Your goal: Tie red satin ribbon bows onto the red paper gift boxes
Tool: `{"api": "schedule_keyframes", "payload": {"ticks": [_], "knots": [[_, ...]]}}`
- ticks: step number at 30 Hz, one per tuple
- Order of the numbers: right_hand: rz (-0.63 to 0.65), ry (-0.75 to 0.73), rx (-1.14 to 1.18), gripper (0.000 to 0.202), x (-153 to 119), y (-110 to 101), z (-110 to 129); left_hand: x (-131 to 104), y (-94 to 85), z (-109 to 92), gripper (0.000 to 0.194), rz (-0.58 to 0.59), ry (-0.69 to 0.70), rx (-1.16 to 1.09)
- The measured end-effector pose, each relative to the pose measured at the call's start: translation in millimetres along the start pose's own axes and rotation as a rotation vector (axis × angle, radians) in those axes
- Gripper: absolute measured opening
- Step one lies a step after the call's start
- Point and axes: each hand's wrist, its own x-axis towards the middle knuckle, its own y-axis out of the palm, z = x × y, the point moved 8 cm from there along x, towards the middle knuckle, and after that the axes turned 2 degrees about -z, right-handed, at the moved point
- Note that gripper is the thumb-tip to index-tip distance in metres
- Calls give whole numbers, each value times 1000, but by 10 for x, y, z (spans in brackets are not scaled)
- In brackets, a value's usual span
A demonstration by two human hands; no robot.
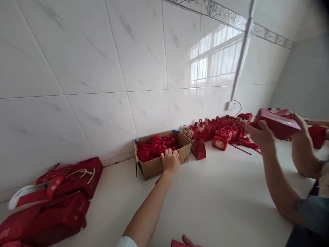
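My left hand [170, 161] reaches forward, its fingers bent over the front rim of an open cardboard box [151, 168]. Inside lies a heap of shiny red ribbon bows [156, 145]; the fingertips are partly hidden against it. At the bottom edge, only a few fingers of my right hand [190, 240] show, closed against a red box [177, 244] of which just a corner is in view. A small dark red piece [158, 179] peeks out beside my left wrist.
Red gift boxes [221, 141] stand in rows along the tiled wall, with loose ribbons beside them. Red bags and boxes [61, 212] lie at left. On the right, a co-worker's hands [264, 137] hold a dark red box [277, 124] above the white table [218, 199].
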Motion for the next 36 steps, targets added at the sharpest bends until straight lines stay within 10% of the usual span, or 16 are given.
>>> {"api": "schedule_keyframes", "payload": {"ticks": [4, 11, 15, 23, 27, 36], "knots": [[196, -365, -11, 48, -129, 51, 244, -205, -382, 572, 15, -7, -43, 55], [-376, -464, -195, 46, -299, -380, 581, -551, -1014, 1528, 18, -36, -45, 19], [-433, -384, -129, 26, -456, 6, 826, -552, -1103, 1772, 14, -7, -42, -46], [-288, 189, 44, 11, -1579, 2513, -395, -581, -1614, 1677, 19, -159, -295, -414], [-194, 393, 157, 15, -1404, 2963, -1022, -820, -2035, 1452, 26, -55, -400, -676], [-77, 394, -286, 15, -407, 3190, -1374, -1067, -2447, 924, 18, 190, -370, -1057]]}}
